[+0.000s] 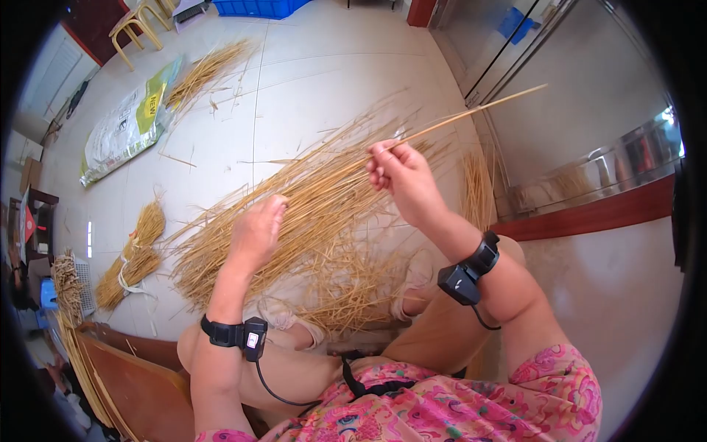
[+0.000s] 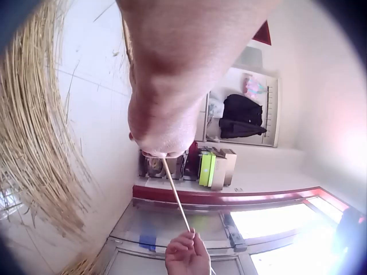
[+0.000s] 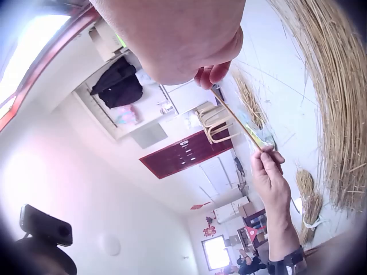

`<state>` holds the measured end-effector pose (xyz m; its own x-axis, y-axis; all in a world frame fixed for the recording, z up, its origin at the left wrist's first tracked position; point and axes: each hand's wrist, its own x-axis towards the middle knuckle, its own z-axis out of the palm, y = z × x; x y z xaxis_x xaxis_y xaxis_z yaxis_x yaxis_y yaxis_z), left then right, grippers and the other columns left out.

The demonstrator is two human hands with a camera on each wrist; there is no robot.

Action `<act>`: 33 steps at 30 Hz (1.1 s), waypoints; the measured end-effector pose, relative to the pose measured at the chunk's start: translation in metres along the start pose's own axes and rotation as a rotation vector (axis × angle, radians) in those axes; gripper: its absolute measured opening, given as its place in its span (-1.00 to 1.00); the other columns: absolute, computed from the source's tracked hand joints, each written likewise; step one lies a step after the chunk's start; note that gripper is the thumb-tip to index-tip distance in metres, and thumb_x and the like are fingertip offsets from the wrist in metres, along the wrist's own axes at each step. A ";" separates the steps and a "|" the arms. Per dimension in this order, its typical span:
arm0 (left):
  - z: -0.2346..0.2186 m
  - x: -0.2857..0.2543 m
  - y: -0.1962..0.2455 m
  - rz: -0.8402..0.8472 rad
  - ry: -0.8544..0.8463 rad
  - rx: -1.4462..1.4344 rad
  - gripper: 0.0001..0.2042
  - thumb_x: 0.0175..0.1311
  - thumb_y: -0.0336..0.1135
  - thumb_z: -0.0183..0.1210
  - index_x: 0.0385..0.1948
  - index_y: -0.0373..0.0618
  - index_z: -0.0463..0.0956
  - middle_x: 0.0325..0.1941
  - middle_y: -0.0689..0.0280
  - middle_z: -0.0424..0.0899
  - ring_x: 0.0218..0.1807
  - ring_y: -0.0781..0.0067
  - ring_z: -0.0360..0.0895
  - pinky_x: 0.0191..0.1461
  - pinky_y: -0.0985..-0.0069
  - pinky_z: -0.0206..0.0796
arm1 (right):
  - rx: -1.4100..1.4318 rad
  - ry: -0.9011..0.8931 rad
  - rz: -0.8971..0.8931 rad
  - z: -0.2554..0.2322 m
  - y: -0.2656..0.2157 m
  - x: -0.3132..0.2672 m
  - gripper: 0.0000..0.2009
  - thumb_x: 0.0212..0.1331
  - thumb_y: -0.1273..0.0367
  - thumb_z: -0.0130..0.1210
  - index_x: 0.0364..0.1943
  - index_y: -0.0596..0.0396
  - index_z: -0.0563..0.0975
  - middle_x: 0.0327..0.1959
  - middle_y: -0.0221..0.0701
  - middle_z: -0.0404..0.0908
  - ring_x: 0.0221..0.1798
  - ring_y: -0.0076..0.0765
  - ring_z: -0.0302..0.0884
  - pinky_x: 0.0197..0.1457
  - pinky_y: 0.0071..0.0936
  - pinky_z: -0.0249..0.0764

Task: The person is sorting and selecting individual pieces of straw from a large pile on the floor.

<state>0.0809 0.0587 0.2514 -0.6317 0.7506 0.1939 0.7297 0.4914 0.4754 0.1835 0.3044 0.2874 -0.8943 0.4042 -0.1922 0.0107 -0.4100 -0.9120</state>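
Note:
A long straw stalk [image 1: 486, 108] stretches between the two hands and sticks out far beyond the right one, up and to the right. With thumb and fingers the left hand [image 1: 256, 230] pinches one end; in the left wrist view the stalk [image 2: 176, 192] comes out of its fingertips. The right hand [image 1: 403, 177] pinches the stalk further along, its other fingers loosely curled. Under both hands a large heap of straw [image 1: 294, 195] lies slantwise on the floor. Short broken straw [image 1: 353, 291] is scattered between the person's feet.
Left of the heap lies a tied straw bundle [image 1: 132, 258]. Beyond it are a printed plastic sack [image 1: 129, 132] and a smaller straw pile [image 1: 210, 70]. A shiny metal cabinet [image 1: 589, 110] stands to the right, with straw [image 1: 477, 188] at its foot. A wooden board [image 1: 132, 368] is at lower left.

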 end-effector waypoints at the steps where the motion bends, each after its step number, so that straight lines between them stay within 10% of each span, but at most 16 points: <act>1: -0.004 0.000 -0.006 -0.006 0.015 0.030 -0.89 0.26 -0.35 -0.01 -0.23 -0.07 0.39 -0.25 0.17 0.55 -0.21 0.10 0.50 -0.25 0.27 0.35 | 0.004 0.048 -0.015 -0.002 -0.004 0.001 -0.84 0.28 0.33 -0.03 -0.29 0.14 0.43 -0.45 -0.42 0.51 -0.50 -0.60 0.42 -0.44 -0.67 0.36; 7: -0.013 0.008 -0.019 0.008 0.038 0.136 -0.76 0.22 -0.33 0.04 -0.09 -0.12 0.35 -0.14 0.12 0.49 -0.07 0.13 0.44 -0.08 0.29 0.29 | 0.041 0.014 -0.022 0.000 0.002 -0.001 -0.83 0.33 0.34 -0.12 -0.25 0.18 0.40 -0.39 -0.36 0.54 -0.43 -0.56 0.48 -0.35 -0.62 0.44; 15: 0.009 0.008 0.033 0.041 -0.006 -0.053 -0.86 0.27 -0.25 0.02 -0.22 -0.02 0.38 -0.53 0.20 0.53 -0.47 0.10 0.51 -0.45 0.26 0.30 | -0.118 -0.262 0.125 0.024 0.026 -0.022 -0.85 0.29 0.36 -0.06 -0.20 0.16 0.42 -0.38 -0.39 0.56 -0.44 -0.60 0.49 -0.40 -0.67 0.41; 22: 0.006 0.001 -0.002 0.011 -0.049 0.151 -0.86 0.27 -0.24 0.01 -0.31 -0.08 0.39 -0.42 0.17 0.56 -0.41 0.07 0.51 -0.44 0.25 0.31 | -0.047 0.088 -0.087 0.011 0.007 -0.015 -0.86 0.31 0.34 -0.09 -0.23 0.13 0.39 -0.49 -0.47 0.46 -0.54 -0.66 0.35 -0.46 -0.68 0.33; 33: 0.008 0.021 0.050 0.113 0.133 -0.421 -0.81 0.09 -0.41 0.19 -0.24 -0.12 0.51 -0.37 0.24 0.56 -0.34 0.26 0.51 -0.31 0.43 0.35 | -0.216 -0.124 -0.040 0.028 0.027 -0.028 -0.82 0.30 0.37 -0.08 -0.24 0.22 0.47 -0.38 -0.36 0.58 -0.41 -0.58 0.52 -0.37 -0.65 0.44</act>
<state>0.1060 0.1029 0.2726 -0.6024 0.7123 0.3603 0.6434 0.1661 0.7472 0.1967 0.2592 0.2786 -0.9438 0.3075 -0.1210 0.0582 -0.2058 -0.9769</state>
